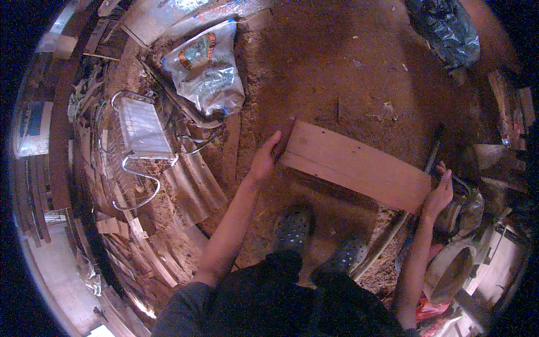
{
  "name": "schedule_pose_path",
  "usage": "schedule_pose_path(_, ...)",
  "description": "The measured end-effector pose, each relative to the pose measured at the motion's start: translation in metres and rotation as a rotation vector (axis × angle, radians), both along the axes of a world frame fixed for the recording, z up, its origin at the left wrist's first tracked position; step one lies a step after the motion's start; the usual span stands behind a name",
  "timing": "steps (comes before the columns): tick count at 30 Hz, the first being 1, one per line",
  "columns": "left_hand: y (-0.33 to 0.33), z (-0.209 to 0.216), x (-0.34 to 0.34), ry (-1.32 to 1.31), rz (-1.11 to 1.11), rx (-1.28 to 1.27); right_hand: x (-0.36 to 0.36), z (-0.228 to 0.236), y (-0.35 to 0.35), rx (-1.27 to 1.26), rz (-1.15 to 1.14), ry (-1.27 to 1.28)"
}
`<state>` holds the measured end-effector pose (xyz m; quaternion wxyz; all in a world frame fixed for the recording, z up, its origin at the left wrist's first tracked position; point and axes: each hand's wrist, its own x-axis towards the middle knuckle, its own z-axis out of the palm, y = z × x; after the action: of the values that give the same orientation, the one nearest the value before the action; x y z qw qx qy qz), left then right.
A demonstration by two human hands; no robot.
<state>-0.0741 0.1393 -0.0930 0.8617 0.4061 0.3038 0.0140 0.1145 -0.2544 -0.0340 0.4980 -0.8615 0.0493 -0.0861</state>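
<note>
**Got a long rectangular light-brown wooden plank (356,163) by both ends**

So my left hand (263,161) is clamped on the left end, my right hand (438,195) grips the right, fingers poking up. It's above the bare brown floor (337,62), right end nearer me. Shiny clear plastic bag (210,78) lies toward the floor's far-left corner.

A metal rack (145,127) sat left of the left grip (263,160). A dark plastic bag (449,35) lay far ahead of the right grip (438,195).
</note>
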Motion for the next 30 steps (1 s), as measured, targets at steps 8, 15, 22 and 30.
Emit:
schedule_pose_path(8,-0.006,-0.081,-0.013,0.149,-0.039,0.199,0.0,-0.001,-0.001,-0.008,0.002,-0.006)
schedule_pose_path(15,-0.007,-0.004,-0.014,-0.027,0.073,-0.091,0.0,-0.002,-0.001,-0.042,-0.002,-0.01)
schedule_pose_path(22,-0.004,-0.064,-0.023,0.165,-0.122,0.473,0.0,-0.001,-0.001,-0.066,0.012,-0.059)
schedule_pose_path(30,-0.019,-0.008,-0.024,0.19,0.064,-0.052,0.002,-0.01,-0.006,0.029,0.013,-0.047)
